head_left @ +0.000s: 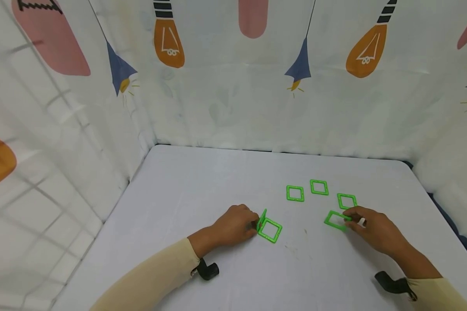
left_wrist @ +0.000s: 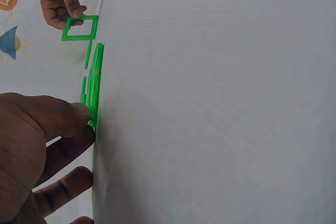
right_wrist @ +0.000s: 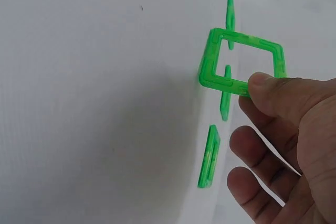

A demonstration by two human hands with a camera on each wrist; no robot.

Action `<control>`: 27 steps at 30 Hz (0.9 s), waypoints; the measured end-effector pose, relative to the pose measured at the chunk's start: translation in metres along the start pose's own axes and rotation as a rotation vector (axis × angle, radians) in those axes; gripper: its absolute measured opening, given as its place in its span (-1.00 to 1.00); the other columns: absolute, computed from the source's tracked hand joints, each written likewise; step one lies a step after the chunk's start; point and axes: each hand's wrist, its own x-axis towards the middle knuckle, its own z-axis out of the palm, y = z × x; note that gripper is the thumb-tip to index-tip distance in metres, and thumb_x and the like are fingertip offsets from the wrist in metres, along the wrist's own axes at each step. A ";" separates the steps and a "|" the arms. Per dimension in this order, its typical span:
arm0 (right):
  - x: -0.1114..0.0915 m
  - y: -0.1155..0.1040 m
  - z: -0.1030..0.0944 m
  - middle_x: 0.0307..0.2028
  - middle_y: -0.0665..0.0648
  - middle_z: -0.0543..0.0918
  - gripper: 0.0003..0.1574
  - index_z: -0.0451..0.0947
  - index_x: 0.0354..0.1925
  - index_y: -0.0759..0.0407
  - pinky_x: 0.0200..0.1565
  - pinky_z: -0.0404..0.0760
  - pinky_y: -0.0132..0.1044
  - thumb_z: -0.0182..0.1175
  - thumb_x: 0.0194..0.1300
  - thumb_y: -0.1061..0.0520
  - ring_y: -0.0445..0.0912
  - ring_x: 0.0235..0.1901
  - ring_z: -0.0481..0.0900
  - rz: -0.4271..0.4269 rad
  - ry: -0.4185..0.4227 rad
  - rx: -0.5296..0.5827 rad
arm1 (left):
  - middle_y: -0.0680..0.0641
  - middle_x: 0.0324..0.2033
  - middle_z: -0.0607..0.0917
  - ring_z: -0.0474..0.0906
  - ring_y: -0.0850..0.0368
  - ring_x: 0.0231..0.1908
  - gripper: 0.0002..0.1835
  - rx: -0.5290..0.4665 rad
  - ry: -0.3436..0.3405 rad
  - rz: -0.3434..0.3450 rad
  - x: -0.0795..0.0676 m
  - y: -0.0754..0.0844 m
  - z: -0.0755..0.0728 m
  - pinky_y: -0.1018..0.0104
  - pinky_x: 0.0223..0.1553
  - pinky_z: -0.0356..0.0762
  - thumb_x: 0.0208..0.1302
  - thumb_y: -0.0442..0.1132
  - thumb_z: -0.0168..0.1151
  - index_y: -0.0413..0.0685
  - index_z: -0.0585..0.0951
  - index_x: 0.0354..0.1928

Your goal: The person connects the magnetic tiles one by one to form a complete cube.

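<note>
At centre, my left hand [head_left: 235, 225] pinches a tilted green frame [head_left: 262, 218], apparently steadying it against a flat frame [head_left: 278, 234]. At right, my right hand [head_left: 379, 231] pinches a raised frame [right_wrist: 210, 59] by one edge; three frames [head_left: 320, 193] lie farther off.

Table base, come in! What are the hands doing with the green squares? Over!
Right hand pinching one green square, held up. Left hand gripping a tipped-up square against a flat square. Three more squares lying beyond. No obstacle spotted.
</note>
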 end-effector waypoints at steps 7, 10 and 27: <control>0.000 -0.005 0.006 -0.26 -0.04 0.70 -0.67 0.65 0.03 0.04 -0.41 0.47 -0.26 0.42 0.30 0.15 -0.09 -0.32 0.52 -0.023 0.087 0.019 | 0.28 -0.26 0.70 0.55 0.21 -0.05 -0.90 0.001 0.004 0.011 0.001 0.001 0.001 0.16 0.12 0.47 0.30 -0.16 0.45 0.15 0.70 -0.19; 0.002 -0.008 0.009 -0.27 -0.06 0.70 -0.65 0.64 0.04 0.02 -0.47 0.45 -0.32 0.43 0.29 0.17 -0.18 -0.39 0.49 -0.059 0.153 0.018 | 0.27 -0.25 0.71 0.56 0.20 -0.05 -0.90 0.003 0.006 0.013 0.002 0.001 0.000 0.15 0.12 0.47 0.30 -0.16 0.45 0.14 0.70 -0.19; 0.015 -0.037 0.018 -0.34 -0.15 0.67 -0.68 0.70 0.01 0.02 -0.47 0.43 -0.32 0.45 0.28 0.14 -0.16 -0.41 0.46 -0.072 0.197 0.055 | 0.25 -0.27 0.72 0.57 0.16 -0.05 -0.91 -0.010 0.020 0.028 0.001 0.001 -0.002 0.11 0.10 0.48 0.29 -0.18 0.45 0.14 0.71 -0.22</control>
